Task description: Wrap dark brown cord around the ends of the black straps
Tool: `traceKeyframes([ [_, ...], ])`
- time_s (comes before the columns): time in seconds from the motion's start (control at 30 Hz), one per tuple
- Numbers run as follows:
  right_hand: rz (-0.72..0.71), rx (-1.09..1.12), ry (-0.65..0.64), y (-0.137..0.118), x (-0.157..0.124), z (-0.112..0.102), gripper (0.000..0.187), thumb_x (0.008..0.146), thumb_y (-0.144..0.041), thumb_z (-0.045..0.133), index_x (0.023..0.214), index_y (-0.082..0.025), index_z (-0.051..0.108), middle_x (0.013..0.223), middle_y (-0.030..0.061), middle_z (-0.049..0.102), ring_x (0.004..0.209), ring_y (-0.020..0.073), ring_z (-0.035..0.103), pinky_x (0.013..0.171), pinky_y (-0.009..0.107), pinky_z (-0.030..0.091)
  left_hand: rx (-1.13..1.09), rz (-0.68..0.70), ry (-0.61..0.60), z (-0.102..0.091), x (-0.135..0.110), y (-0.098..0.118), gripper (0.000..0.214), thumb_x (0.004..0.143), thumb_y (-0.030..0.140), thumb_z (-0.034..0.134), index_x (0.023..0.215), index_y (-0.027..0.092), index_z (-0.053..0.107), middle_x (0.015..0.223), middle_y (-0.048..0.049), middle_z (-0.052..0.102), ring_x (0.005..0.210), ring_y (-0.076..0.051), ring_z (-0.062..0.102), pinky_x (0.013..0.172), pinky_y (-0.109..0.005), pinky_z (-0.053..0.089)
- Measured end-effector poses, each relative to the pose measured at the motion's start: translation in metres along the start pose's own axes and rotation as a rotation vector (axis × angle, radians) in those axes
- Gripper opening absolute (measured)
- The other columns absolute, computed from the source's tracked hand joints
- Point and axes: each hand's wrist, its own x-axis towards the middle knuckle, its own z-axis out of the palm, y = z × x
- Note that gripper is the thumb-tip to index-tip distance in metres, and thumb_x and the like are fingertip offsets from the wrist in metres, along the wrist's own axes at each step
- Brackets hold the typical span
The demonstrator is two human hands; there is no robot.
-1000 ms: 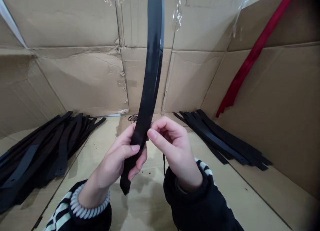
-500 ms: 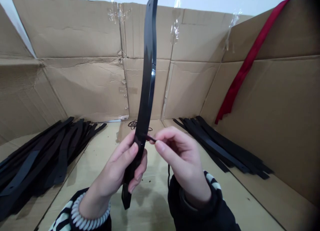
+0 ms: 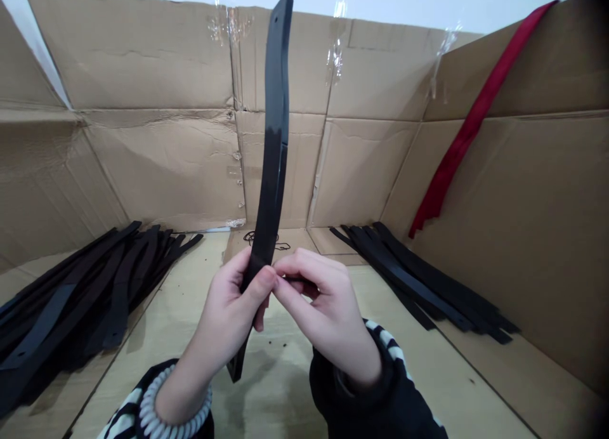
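A long black strap (image 3: 275,153) stands upright in front of me, its top end with a small hole near the cardboard wall's upper edge. My left hand (image 3: 233,312) is wrapped round its lower part, thumb on the front face. My right hand (image 3: 323,312) is closed in a pinch against the strap's right edge, beside the left thumb; a thin dark cord seems to run between its fingers, too small to be sure. The strap's bottom tip (image 3: 235,370) hangs below my left hand.
Cardboard walls (image 3: 157,153) enclose a cardboard work surface (image 3: 181,312). A pile of black straps (image 3: 71,299) lies on the left, a smaller pile (image 3: 419,274) on the right. A red strap (image 3: 466,128) leans on the right wall. A tangle of thin black cord (image 3: 259,239) lies behind.
The strap has dropped lower and turned so its flat face shows more. My right hand moved in close against the left thumb, pinching at the strap's edge.
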Motion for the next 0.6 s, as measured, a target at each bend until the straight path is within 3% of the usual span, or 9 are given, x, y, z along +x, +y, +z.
traceKeyframes([
  [0.07, -0.028, -0.027, 0.01, 0.001, 0.0, 0.0, 0.013, 0.085, -0.018, 0.059, 0.073, -0.015, 0.063, 0.062, 0.0007, 0.054, 0.057, 0.0094, 0.047, 0.053, 0.023, 0.04, -0.02, 0.003, 0.013, 0.0, 0.0, -0.001, 0.029, 0.086, 0.047, 0.058, 0.083, 0.018, 0.058, 0.055, 0.0052, 0.046, 0.04, -0.003, 0.039, 0.034, -0.01, 0.035],
  [0.2, -0.078, -0.043, 0.018, 0.002, -0.001, -0.001, 0.009, 0.085, -0.018, 0.06, 0.079, -0.016, 0.066, 0.062, 0.0002, 0.056, 0.059, 0.01, 0.049, 0.056, 0.024, 0.042, -0.15, -0.003, 0.002, 0.0, 0.0, -0.002, 0.024, 0.087, 0.043, 0.058, 0.1, 0.023, 0.063, 0.065, 0.0029, 0.054, 0.046, -0.005, 0.045, 0.038, -0.012, 0.04],
  [0.43, -0.067, -0.002, 0.028, 0.005, 0.002, -0.002, 0.007, 0.084, -0.017, 0.062, 0.083, -0.015, 0.068, 0.067, 0.001, 0.057, 0.059, 0.0091, 0.05, 0.056, 0.023, 0.043, -0.267, -0.008, 0.089, -0.007, 0.005, 0.005, 0.015, 0.075, 0.032, 0.075, 0.089, 0.026, 0.074, 0.079, 0.0002, 0.065, 0.077, -0.011, 0.062, 0.072, -0.018, 0.052],
  [0.6, -0.034, 0.048, 0.004, 0.004, 0.003, -0.002, 0.008, 0.085, -0.018, 0.061, 0.083, -0.016, 0.068, 0.067, 0.001, 0.057, 0.059, 0.0094, 0.05, 0.055, 0.024, 0.042, -0.188, 0.013, 0.182, -0.017, 0.004, 0.008, 0.026, 0.07, 0.025, 0.079, 0.095, 0.028, 0.073, 0.077, 0.0014, 0.065, 0.07, -0.008, 0.059, 0.063, -0.014, 0.049],
])
